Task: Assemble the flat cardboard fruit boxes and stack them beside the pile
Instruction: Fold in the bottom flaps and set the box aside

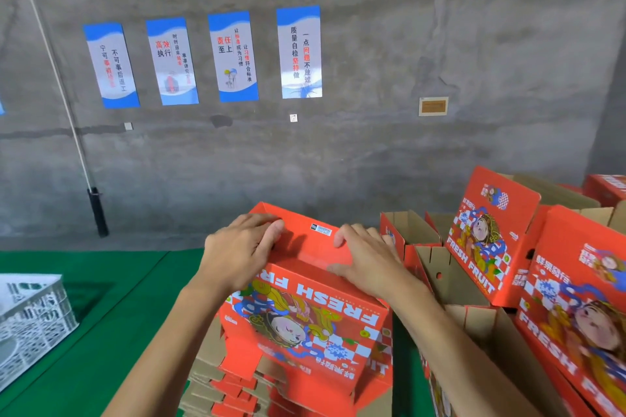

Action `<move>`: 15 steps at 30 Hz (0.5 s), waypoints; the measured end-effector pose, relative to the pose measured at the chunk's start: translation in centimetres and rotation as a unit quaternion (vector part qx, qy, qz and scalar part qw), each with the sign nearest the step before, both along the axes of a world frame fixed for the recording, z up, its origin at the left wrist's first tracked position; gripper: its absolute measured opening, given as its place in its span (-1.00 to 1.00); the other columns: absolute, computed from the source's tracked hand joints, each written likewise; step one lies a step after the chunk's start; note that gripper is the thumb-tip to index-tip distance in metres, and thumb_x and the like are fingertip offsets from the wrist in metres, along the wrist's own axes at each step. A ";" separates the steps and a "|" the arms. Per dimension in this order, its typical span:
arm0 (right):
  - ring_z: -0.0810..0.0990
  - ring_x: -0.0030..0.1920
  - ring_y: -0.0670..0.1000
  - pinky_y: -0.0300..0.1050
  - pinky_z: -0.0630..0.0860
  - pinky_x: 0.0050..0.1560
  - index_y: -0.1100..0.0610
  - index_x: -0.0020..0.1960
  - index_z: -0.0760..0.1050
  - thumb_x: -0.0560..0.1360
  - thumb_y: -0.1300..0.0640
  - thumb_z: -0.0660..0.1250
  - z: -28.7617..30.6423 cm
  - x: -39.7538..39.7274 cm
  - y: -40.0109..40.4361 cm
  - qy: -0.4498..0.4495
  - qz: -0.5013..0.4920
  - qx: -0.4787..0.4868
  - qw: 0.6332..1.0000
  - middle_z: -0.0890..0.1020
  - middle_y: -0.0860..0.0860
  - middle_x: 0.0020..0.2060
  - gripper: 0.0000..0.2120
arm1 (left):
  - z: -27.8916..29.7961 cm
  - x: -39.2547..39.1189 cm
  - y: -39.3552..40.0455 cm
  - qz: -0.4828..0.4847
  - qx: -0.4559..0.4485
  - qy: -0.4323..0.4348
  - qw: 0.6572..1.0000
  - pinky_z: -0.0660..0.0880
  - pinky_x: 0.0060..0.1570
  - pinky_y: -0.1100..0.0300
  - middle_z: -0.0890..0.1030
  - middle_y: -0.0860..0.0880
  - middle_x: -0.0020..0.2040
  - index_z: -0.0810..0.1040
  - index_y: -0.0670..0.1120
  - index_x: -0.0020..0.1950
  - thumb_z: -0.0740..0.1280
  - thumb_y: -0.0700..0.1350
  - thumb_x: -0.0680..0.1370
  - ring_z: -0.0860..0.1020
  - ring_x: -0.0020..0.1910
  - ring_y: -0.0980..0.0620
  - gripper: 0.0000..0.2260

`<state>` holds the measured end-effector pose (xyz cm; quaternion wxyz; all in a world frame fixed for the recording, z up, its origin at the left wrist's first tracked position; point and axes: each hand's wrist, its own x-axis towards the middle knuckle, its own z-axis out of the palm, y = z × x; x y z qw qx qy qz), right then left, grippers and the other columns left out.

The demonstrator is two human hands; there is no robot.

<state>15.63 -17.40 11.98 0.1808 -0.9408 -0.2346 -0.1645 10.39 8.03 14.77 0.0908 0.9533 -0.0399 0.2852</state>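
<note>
A red "FRESH FRUIT" cardboard box (305,322) stands partly folded in the lower middle, printed side facing me. My left hand (237,254) curls over its upper left flap. My right hand (366,261) lies on the upper right flap with fingers bent over the fold. The box rests above a pile of flat cardboard boxes (223,382) at the bottom middle. Assembled red boxes (487,240) with open tops and raised lids stand at the right.
A green floor mat (101,315) lies at the lower left. A white perforated crate (30,325) sits at the left edge. A concrete wall (372,145) with several blue posters lies ahead, and a pole (96,210) leans against it.
</note>
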 end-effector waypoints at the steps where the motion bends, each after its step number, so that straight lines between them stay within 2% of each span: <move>1: 0.40 0.22 -0.08 0.01 0.22 0.21 -0.23 0.11 0.30 0.51 -0.29 0.38 0.0 0.1 0.0 0.002 0.008 0.008 1.000 0.48 -0.26 0.20 -0.67 | 0.1 -0.1 -0.1 0.002 0.005 0.007 1.000 0.51 0.16 0.09 0.45 0.40 0.39 0.58 0.33 0.29 -0.15 0.35 0.66 0.31 0.44 0.33 -0.47; 2: 0.41 0.18 -0.13 -0.02 0.24 0.21 -0.21 0.10 0.36 0.54 -0.28 0.35 0.1 0.1 -0.2 0.021 0.032 0.057 0.998 0.49 -0.32 0.14 -0.73 | 0.2 -0.3 -0.2 0.002 0.004 0.010 1.000 0.51 0.17 0.09 0.45 0.40 0.39 0.58 0.34 0.28 -0.17 0.36 0.65 0.30 0.45 0.33 -0.46; 3: 0.46 0.14 -0.18 -0.03 0.31 0.23 -0.16 0.10 0.44 0.59 -0.23 0.32 0.4 -0.2 -0.5 0.042 0.058 0.148 0.986 0.54 -0.34 0.08 -0.81 | 0.2 -0.5 -0.2 -0.001 0.001 0.009 1.000 0.51 0.18 0.07 0.44 0.40 0.40 0.57 0.36 0.30 -0.18 0.37 0.65 0.29 0.45 0.33 -0.44; 4: 0.53 0.13 -0.20 -0.03 0.40 0.26 -0.11 0.10 0.53 0.65 -0.13 0.27 0.4 -0.5 -0.9 0.051 0.074 0.272 0.958 0.60 -0.31 0.06 -0.86 | 0.3 -0.6 -0.2 -0.004 -0.002 0.008 1.000 0.52 0.20 0.05 0.43 0.39 0.41 0.55 0.36 0.32 -0.19 0.37 0.64 0.28 0.46 0.33 -0.44; 5: 0.58 0.13 -0.20 -0.02 0.47 0.28 -0.06 0.11 0.58 0.70 -0.03 0.21 0.2 -0.6 -1.4 0.031 0.066 0.387 0.919 0.65 -0.24 0.05 -0.82 | 0.4 -0.6 -0.1 -0.005 -0.004 0.009 1.000 0.51 0.23 0.02 0.42 0.38 0.42 0.53 0.37 0.35 -0.19 0.38 0.63 0.27 0.48 0.32 -0.43; 6: 0.60 0.14 -0.17 -0.01 0.51 0.28 -0.02 0.12 0.59 0.72 0.03 0.16 -0.3 -0.8 -1.9 0.001 0.030 0.461 0.887 0.66 -0.18 0.05 -0.78 | 0.5 -0.6 0.1 -0.004 -0.008 0.012 1.000 0.51 0.25 0.00 0.41 0.38 0.44 0.52 0.37 0.37 -0.20 0.39 0.62 0.26 0.49 0.31 -0.43; 8: 0.63 0.11 -0.04 0.11 0.57 0.20 0.00 0.13 0.51 0.71 -0.01 0.16 -1.6 -1.4 -2.8 -0.009 -0.080 0.487 0.870 0.65 -0.06 0.04 -0.82 | 0.5 -0.5 0.8 0.006 -0.021 0.017 1.000 0.49 0.28 -0.02 0.40 0.37 0.46 0.49 0.39 0.38 -0.19 0.40 0.61 0.24 0.51 0.28 -0.43; 9: 0.64 0.07 0.02 0.18 0.59 0.17 0.01 0.12 0.47 0.71 -0.07 0.15 -2.7 -1.7 -3.0 0.034 -0.118 0.467 0.876 0.65 -0.01 0.02 -0.80 | 0.6 -0.5 1.1 0.011 -0.025 0.019 0.999 0.49 0.28 -0.01 0.39 0.37 0.46 0.49 0.39 0.39 -0.18 0.40 0.61 0.24 0.51 0.28 -0.45; 11: 0.68 0.04 0.07 0.20 0.60 0.18 0.05 0.11 0.48 0.72 -0.12 0.11 -4.9 -2.0 -2.9 0.177 -0.140 0.432 0.873 0.68 0.05 0.02 -0.71 | 0.6 -0.4 1.7 0.012 -0.021 0.027 0.999 0.48 0.30 0.00 0.39 0.36 0.48 0.47 0.40 0.41 -0.16 0.39 0.62 0.24 0.52 0.26 -0.47; 13: 0.71 0.05 0.10 0.17 0.65 0.16 0.11 0.15 0.52 0.74 -0.05 0.12 -6.2 -2.0 -2.9 0.305 -0.122 0.467 0.821 0.71 0.10 0.06 -0.71 | 0.7 -0.3 2.0 0.006 -0.015 0.036 0.999 0.45 0.33 0.00 0.39 0.33 0.49 0.46 0.41 0.42 -0.16 0.39 0.61 0.25 0.53 0.23 -0.46; 15: 0.74 -0.03 0.10 0.01 0.70 -0.01 0.08 0.21 0.53 0.73 -0.01 0.18 -6.7 -2.4 -3.4 0.391 -0.109 0.488 0.772 0.75 0.11 0.04 -0.77 | 0.9 -0.2 2.2 0.006 -0.020 0.041 0.999 0.44 0.35 -0.01 0.39 0.32 0.50 0.47 0.40 0.41 -0.11 0.36 0.64 0.26 0.53 0.21 -0.51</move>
